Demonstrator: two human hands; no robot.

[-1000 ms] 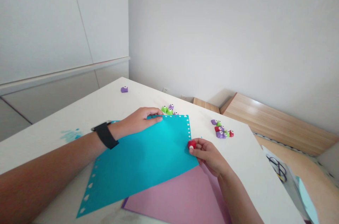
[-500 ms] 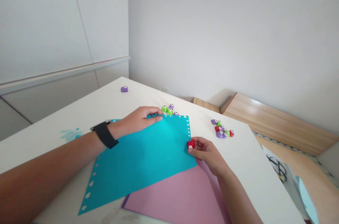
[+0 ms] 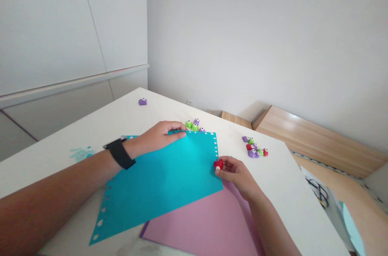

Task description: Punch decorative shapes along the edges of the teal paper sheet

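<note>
A sheet of blue paper [image 3: 160, 179] has small cut-out shapes along its left, far and right edges. My left hand [image 3: 165, 135] pinches its far edge between thumb and fingers, a black watch band on the wrist. At the sheet's right edge, my right hand [image 3: 235, 173] is closed on a red craft punch [image 3: 218, 165], thumb on its white button. The punch sits over the paper's edge, just below the row of holes. Pink paper [image 3: 203, 223] lies partly under the blue sheet.
Green and purple punches [image 3: 194, 126] stand past the far edge. Several more punches [image 3: 254, 149] cluster on the right, and one purple punch [image 3: 142, 101] sits near the far corner. Blue paper bits [image 3: 81, 153] lie left on the white table [image 3: 291, 191]. Black-handled scissors [image 3: 318, 191] rest beyond the right edge.
The near right corner of the blue sheet has shifted slightly left. Both hands and the red punch hold nearly the same place.
</note>
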